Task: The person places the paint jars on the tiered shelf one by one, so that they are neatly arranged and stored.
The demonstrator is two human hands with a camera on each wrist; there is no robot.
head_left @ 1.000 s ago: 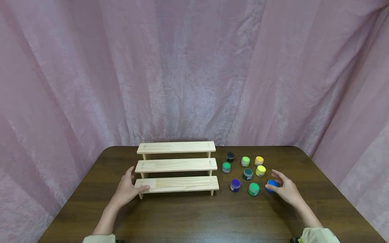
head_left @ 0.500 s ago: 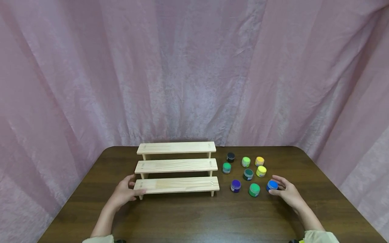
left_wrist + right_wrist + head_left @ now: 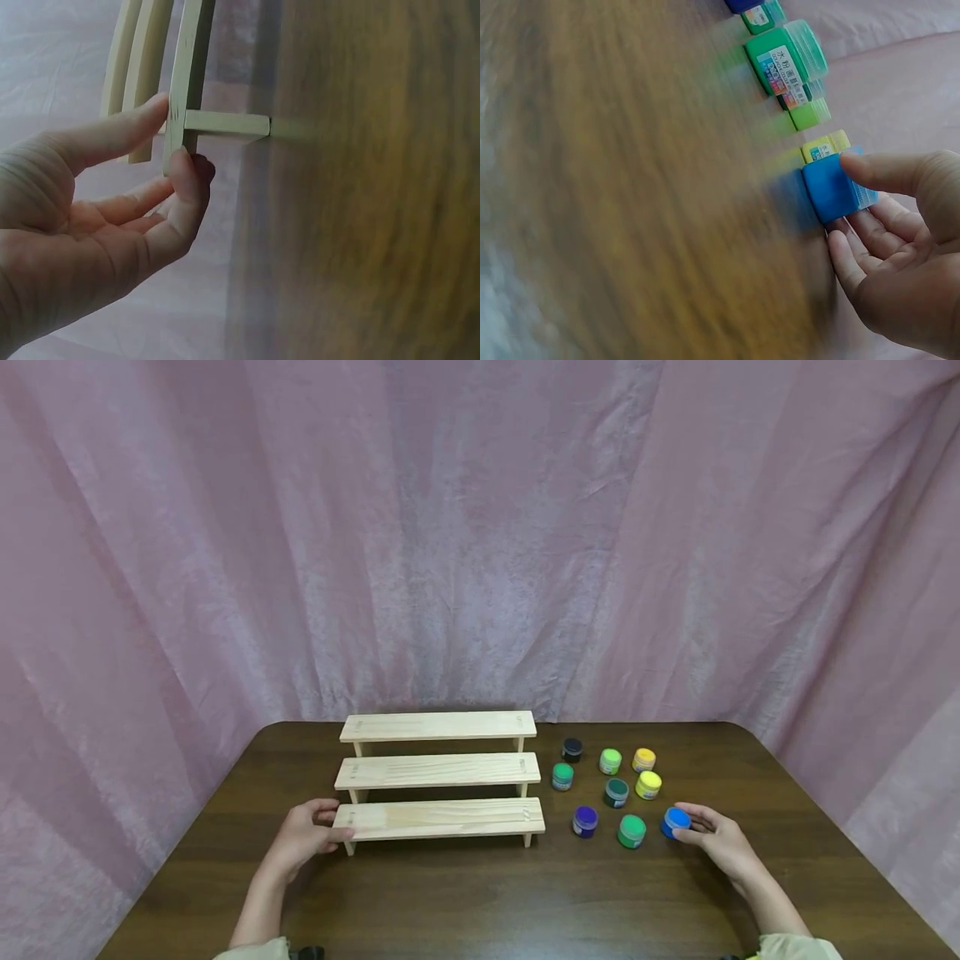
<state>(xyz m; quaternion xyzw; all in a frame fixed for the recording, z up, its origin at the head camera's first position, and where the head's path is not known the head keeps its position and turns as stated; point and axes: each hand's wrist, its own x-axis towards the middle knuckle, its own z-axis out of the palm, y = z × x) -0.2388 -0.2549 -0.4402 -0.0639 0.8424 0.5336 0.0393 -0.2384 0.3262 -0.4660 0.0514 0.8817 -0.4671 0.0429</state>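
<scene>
The rack [image 3: 438, 770] is matt wood, the blue jar [image 3: 676, 822] plastic, the curtain [image 3: 480, 543] velvety cloth.

The tabletop [image 3: 480, 902] in front of the three-tier wooden rack [image 3: 438, 770] offers passage; right of the rack, paint jars [image 3: 617, 792] obstruct.

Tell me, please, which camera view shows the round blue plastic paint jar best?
The right wrist view. There the round blue plastic paint jar appears largest and nearest, with its blue side clearly visible. The head view shows it smaller, from above, with its top visible. The left wrist view does not show it.
</scene>
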